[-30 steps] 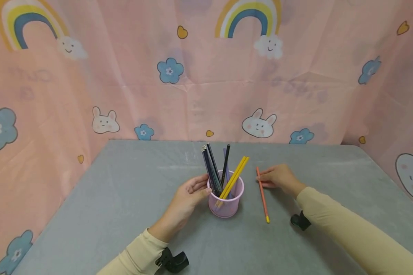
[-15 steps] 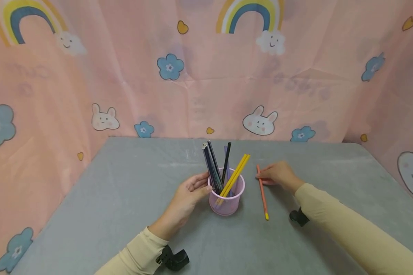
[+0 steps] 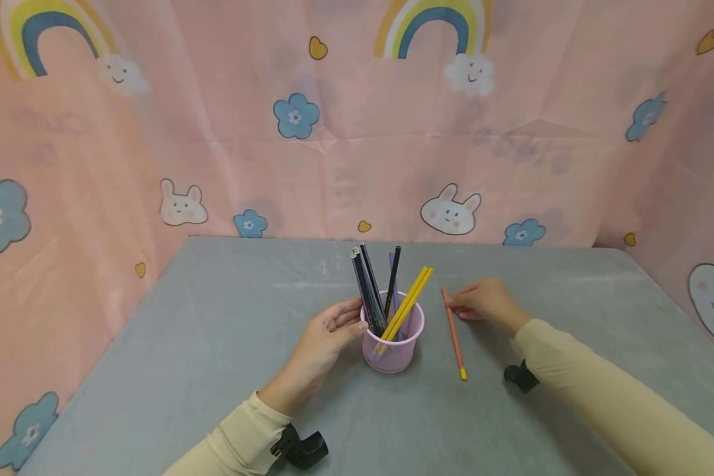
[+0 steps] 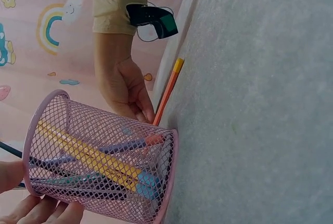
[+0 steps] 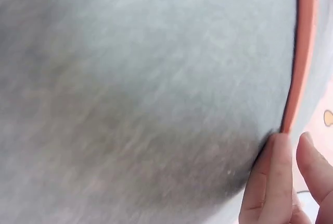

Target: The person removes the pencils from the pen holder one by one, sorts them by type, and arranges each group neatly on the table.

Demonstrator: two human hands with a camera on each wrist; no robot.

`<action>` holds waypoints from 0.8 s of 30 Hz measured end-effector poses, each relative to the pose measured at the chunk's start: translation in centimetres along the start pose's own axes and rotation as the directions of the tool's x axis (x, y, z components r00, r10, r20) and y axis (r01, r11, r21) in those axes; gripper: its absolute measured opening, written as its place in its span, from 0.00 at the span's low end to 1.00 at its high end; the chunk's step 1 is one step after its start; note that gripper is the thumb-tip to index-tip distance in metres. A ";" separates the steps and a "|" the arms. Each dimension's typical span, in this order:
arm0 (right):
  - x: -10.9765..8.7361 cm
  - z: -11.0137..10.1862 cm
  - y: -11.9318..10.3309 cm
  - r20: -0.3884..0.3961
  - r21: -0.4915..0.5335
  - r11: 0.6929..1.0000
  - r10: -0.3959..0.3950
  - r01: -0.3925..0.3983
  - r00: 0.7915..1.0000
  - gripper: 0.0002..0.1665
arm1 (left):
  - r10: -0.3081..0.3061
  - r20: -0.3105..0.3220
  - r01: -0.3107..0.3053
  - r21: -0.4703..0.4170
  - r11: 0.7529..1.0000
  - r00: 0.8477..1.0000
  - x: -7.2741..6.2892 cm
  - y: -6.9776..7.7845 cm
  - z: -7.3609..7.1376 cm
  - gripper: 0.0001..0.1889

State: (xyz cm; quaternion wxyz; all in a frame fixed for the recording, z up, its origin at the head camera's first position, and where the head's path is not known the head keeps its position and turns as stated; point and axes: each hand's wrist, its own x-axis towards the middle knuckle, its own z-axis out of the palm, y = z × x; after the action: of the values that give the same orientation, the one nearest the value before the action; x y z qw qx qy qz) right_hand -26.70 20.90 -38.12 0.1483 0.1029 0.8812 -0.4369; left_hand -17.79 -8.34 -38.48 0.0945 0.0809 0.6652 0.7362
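Observation:
A pink mesh pencil cup point(image 3: 391, 360) stands upright on the grey table. My left hand point(image 3: 327, 337) holds its left side, thumb at the rim and fingers around the wall. Inside the cup lean yellow pencils point(image 3: 413, 294), several dark pencils point(image 3: 363, 281) and a purple one. To the cup's right an orange pencil point(image 3: 455, 344) with a yellow end lies flat on the table. My right hand point(image 3: 484, 304) is at its far end, fingertips right beside the shaft. In the right wrist view the thumb point(image 5: 315, 166) stands apart from the fingers, with a gap between.
The grey table point(image 3: 214, 317) reaches back to a pink printed curtain point(image 3: 345, 152), which also hangs along both sides. A black wrist camera point(image 3: 300, 449) sits under the left sleeve, and another black camera point(image 3: 520, 377) under the right.
My right hand's fingertips have shifted slightly to the right, letting go of the orange pencil, whose far end has tilted a little left. My left hand and the cup have stayed in place.

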 end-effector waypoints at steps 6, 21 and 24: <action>-1.5 -0.5 -0.3 -0.028 -0.036 0.999 -0.030 0.029 0.999 0.22 | 0.001 -0.002 -0.001 -0.013 1.000 1.000 -0.1 0.1 0.1 0.27; -5.3 0.6 -1.6 -0.037 0.155 0.984 -0.079 0.084 0.996 0.27 | 0.004 -0.001 -0.004 -0.005 1.000 1.000 0.0 0.2 0.2 0.27; -5.6 0.6 -1.6 -0.033 0.163 0.982 -0.095 0.099 0.995 0.28 | 0.000 0.001 0.000 -0.004 1.000 1.000 0.0 0.2 0.2 0.27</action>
State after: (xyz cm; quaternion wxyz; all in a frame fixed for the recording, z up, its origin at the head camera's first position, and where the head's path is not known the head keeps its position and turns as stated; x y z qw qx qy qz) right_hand -21.87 19.16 -35.27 0.1067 0.0771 0.8480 -0.5134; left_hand -17.76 -8.19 -38.28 0.0950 0.0813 0.6638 0.7374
